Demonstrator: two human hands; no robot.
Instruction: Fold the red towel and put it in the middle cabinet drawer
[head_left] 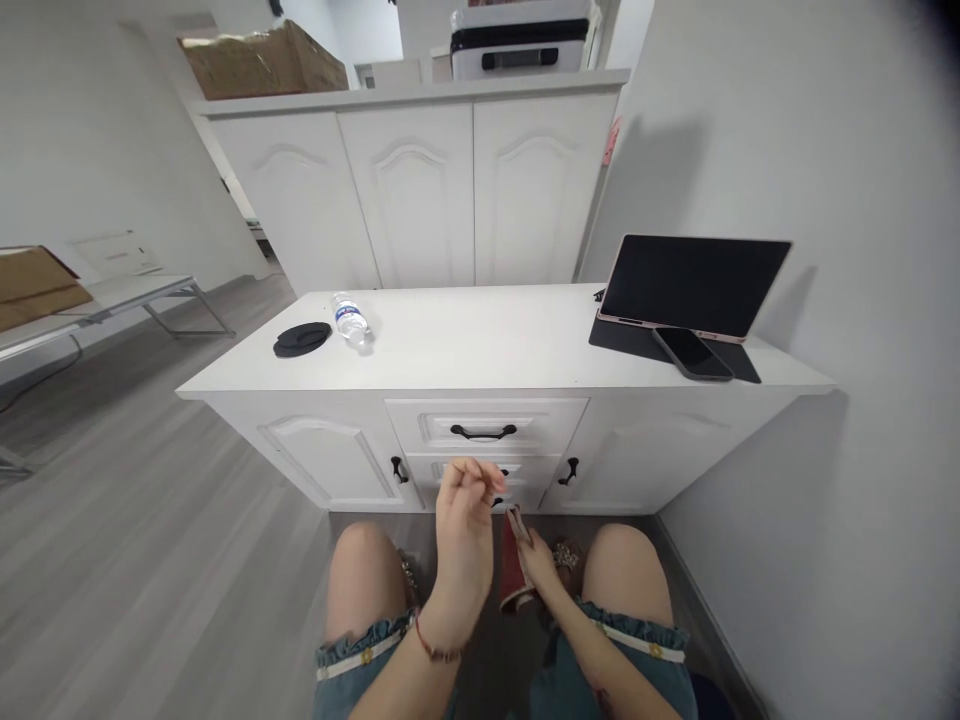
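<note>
I am crouched in front of a low white cabinet [487, 350]. My left hand [463, 530] is raised before its drawers, fingers curled loosely with nothing visible in them, just below the top drawer's black handle [483, 432]. My right hand [541, 562] is lower, between my knees, closed round a dark red object [513, 572] that I cannot name. A second drawer lies behind my left hand, mostly hidden.
On the cabinet top lie a plastic water bottle [351, 320] on its side, a black round lid [301, 338], a propped tablet [694, 283] and a phone [691, 352]. A taller white cupboard [420, 190] stands behind. A wall runs along the right; grey floor lies left.
</note>
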